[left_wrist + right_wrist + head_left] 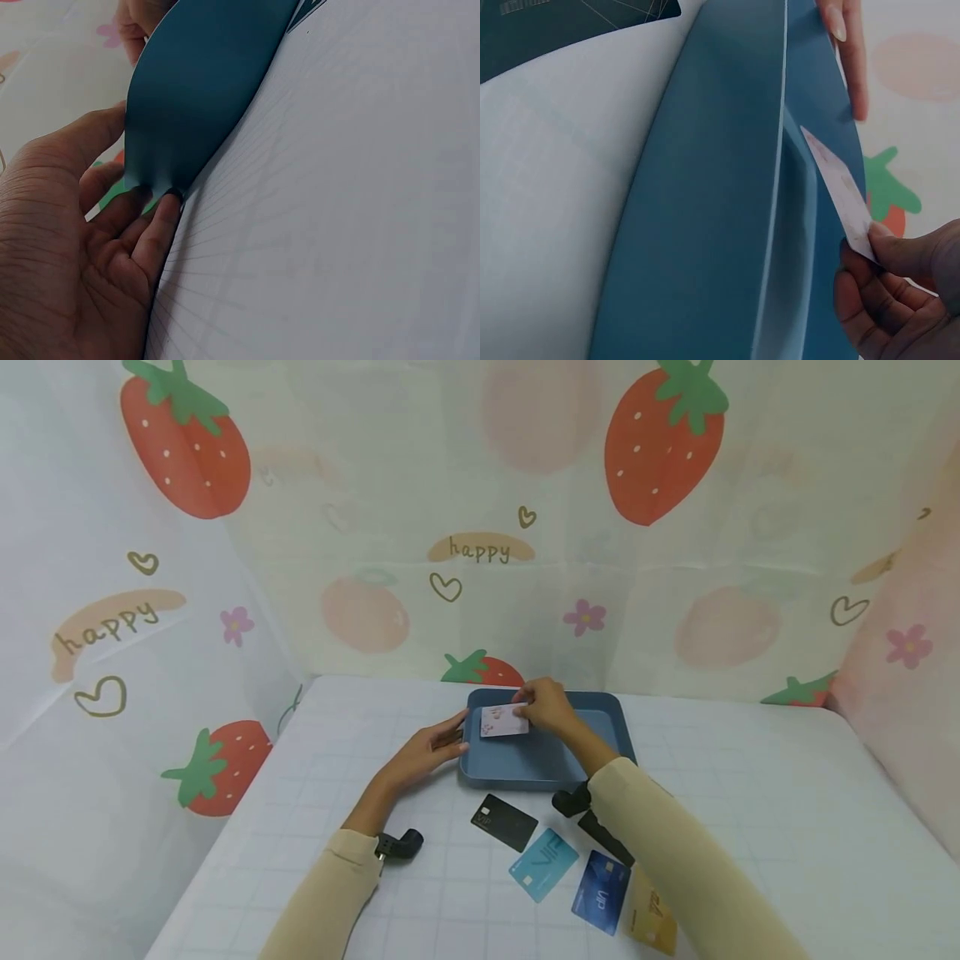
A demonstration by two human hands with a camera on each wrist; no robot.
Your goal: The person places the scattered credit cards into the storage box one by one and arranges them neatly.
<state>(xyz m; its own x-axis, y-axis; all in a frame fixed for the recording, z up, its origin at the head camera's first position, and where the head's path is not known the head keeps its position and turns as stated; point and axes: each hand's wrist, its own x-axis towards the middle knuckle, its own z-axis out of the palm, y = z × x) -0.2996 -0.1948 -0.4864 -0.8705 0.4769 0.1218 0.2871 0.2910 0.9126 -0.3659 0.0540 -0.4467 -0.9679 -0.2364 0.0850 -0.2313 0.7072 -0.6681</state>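
Between thumb and fingers, my right hand (pixel 549 706) pinches a white card (pixel 501 721) with a pink floral print, over the left part of a blue tray (pixel 547 783). In the right wrist view the card (pixel 841 191) stands tilted, one end in the fingers (pixel 889 244). My left hand (pixel 429 750) lies against the tray's left side, its fingertips at the outer wall. The left wrist view shows those fingers (pixel 154 236) touching the tray's end (pixel 169 142).
In front of the tray lie a black VIP card (pixel 504 823), a light blue VIP card (pixel 543 865), a dark blue VIP card (pixel 601 893), a gold card (pixel 651 917) and another dark card (pixel 604 839). The right sleeve (pixel 682 852) partly covers two of them. A printed curtain (pixel 465 468) hangs behind the table.
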